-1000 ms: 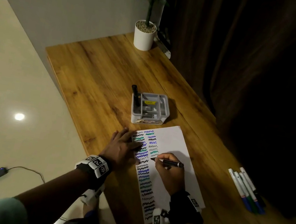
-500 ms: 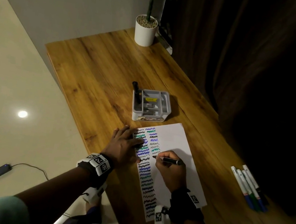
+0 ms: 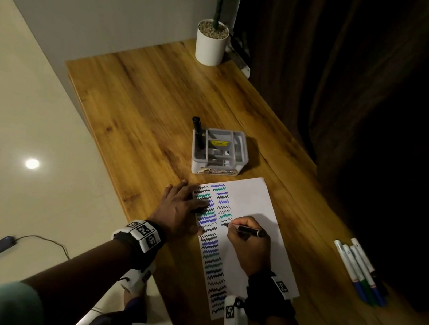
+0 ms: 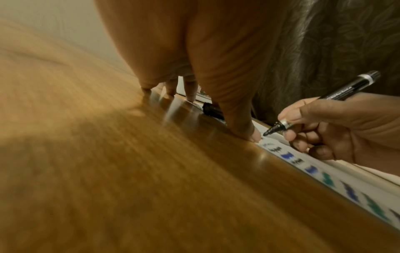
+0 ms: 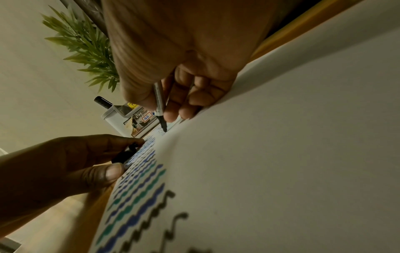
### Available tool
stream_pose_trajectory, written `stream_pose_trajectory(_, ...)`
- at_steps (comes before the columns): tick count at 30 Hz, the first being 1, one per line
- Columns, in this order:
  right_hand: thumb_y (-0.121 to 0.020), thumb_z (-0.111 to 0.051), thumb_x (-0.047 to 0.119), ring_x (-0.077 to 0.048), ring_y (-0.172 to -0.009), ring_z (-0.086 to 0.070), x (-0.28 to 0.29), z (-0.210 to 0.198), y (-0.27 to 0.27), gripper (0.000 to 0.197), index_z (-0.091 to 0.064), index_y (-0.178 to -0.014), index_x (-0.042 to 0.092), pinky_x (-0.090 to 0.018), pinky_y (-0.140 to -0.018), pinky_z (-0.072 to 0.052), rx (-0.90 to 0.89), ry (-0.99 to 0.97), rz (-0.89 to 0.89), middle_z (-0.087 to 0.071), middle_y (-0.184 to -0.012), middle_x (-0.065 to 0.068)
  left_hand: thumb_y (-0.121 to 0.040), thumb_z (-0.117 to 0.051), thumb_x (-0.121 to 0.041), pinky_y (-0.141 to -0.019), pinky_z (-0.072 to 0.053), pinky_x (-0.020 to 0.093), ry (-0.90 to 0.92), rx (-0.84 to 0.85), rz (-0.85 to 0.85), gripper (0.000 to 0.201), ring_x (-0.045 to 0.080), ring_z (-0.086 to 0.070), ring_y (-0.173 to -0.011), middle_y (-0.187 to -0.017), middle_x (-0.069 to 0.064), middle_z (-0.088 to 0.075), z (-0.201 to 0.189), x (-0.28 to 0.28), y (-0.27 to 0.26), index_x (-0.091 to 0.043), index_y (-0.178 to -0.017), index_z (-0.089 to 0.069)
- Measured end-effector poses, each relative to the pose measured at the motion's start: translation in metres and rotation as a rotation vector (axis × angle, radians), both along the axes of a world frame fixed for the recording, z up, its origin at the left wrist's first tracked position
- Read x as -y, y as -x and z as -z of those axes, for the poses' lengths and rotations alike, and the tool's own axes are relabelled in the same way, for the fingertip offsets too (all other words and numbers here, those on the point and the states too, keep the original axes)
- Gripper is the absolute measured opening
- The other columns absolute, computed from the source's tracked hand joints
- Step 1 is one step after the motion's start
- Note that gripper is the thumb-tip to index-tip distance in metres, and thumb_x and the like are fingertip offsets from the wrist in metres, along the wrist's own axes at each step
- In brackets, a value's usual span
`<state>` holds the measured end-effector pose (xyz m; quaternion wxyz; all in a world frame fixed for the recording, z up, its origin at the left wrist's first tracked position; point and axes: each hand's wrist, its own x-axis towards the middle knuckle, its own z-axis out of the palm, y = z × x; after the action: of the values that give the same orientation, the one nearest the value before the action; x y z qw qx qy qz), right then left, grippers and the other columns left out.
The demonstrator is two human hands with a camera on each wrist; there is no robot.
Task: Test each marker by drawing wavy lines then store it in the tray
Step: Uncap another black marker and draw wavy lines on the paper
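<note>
A white paper [image 3: 256, 208] with rows of black, blue and green wavy lines lies on the wooden table [image 3: 145, 112]. My right hand [image 3: 247, 238] grips an uncapped black marker [image 3: 247, 230], tip on the paper at the start of a short black squiggle; the marker [image 4: 337, 101] and its tip [image 5: 163, 126] also show in both wrist views. My left hand [image 3: 180, 209] presses the paper's left edge, fingers spread, pinching a black cap [image 5: 124, 154] between forefinger and thumb. Beyond the paper stands the grey tray [image 3: 242, 141], holding one black marker [image 3: 198, 131] upright.
Several capped markers [image 3: 359, 269] with blue, green and black ends lie together on the table to the right. A potted plant [image 3: 211, 41] stands at the far corner. A dark curtain runs along the right side. The table's left edge drops to the floor with cables.
The marker tip has shifted a little along the paper, leaving a short new black squiggle. My left hand stays in place on the paper.
</note>
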<state>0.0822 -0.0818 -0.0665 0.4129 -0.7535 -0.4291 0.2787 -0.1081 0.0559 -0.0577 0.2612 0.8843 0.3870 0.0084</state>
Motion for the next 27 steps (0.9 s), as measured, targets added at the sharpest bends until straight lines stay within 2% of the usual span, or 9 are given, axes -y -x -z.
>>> stream_pose_trajectory(3,-0.087,-0.074,0.016,0.003,-0.091,-0.068,0.0003,0.0002,-0.0009,0.009,-0.068,-0.089,0.023,-0.009,-0.079,-0.053,-0.004,-0.001,0.004,-0.072,-0.089,0.014,-0.070,-0.077,-0.058,-0.118,-0.009,0.062,-0.004,0.009,0.002,0.079,0.041,-0.012,-0.150,-0.160,0.008,-0.029,0.0006,-0.0001,0.0008,-0.036,-0.140,-0.051)
stream_pose_trajectory(7,-0.085,-0.075,0.016,0.001,-0.089,-0.069,0.0005,0.0013,-0.0029,0.007,-0.070,-0.089,0.018,-0.009,-0.078,-0.053,-0.009,0.012,0.020,-0.073,-0.087,0.011,-0.064,-0.065,-0.067,-0.117,-0.012,0.065,-0.004,0.031,-0.001,0.082,0.042,-0.015,-0.148,-0.158,0.010,-0.033,0.0015,0.0002,0.0018,-0.035,-0.138,-0.054)
stream_pose_trajectory(13,-0.087,-0.074,0.016,0.004,-0.089,-0.069,0.0004,-0.0007,-0.0030,0.005,-0.070,-0.088,0.018,-0.006,-0.077,-0.052,-0.022,0.013,0.038,-0.072,-0.087,0.016,-0.070,-0.077,-0.059,-0.118,-0.010,0.064,-0.008,0.001,0.007,0.078,0.040,-0.012,-0.149,-0.160,0.007,-0.029,0.0026,-0.0006,0.0005,-0.038,-0.140,-0.050)
stream_pose_trajectory(15,-0.086,-0.074,0.015,0.006,-0.089,-0.068,0.0008,-0.0017,-0.0029,0.006,-0.069,-0.087,0.019,-0.005,-0.075,-0.051,-0.014,0.014,0.036,-0.071,-0.085,0.018,-0.071,-0.078,-0.057,-0.118,-0.010,0.064,-0.010,0.005,0.006,0.077,0.040,-0.012,-0.150,-0.160,0.007,-0.029,0.0018,-0.0002,0.0006,-0.038,-0.140,-0.050)
stream_pose_trajectory(19,-0.087,-0.072,0.014,0.003,-0.088,-0.068,0.0003,-0.0014,-0.0036,0.009,-0.069,-0.088,0.022,-0.007,-0.077,-0.052,-0.016,-0.007,0.046,-0.072,-0.086,0.016,-0.071,-0.078,-0.057,-0.118,-0.010,0.064,-0.001,0.001,0.005,0.077,0.040,-0.010,-0.150,-0.160,0.007,-0.027,-0.0011,-0.0002,0.0000,-0.037,-0.141,-0.050)
stream_pose_trajectory(23,-0.086,-0.074,0.013,0.005,-0.087,-0.068,0.0001,-0.0017,-0.0045,0.008,-0.069,-0.087,0.019,-0.006,-0.074,-0.052,-0.020,0.015,0.059,-0.072,-0.085,0.015,-0.071,-0.078,-0.058,-0.118,-0.011,0.064,-0.010,0.015,0.009,0.077,0.041,-0.013,-0.149,-0.160,0.008,-0.029,0.0007,-0.0002,0.0009,-0.036,-0.140,-0.052)
stream_pose_trajectory(27,-0.087,-0.073,0.013,0.001,-0.087,-0.068,0.0000,-0.0030,-0.0043,0.011,-0.068,-0.086,0.023,-0.010,-0.079,-0.052,-0.015,0.004,0.061,-0.072,-0.086,0.015,-0.069,-0.078,-0.060,-0.116,-0.014,0.065,-0.026,0.019,0.010,0.077,0.042,-0.015,-0.148,-0.158,0.008,-0.032,0.0035,-0.0006,0.0008,-0.037,-0.138,-0.053)
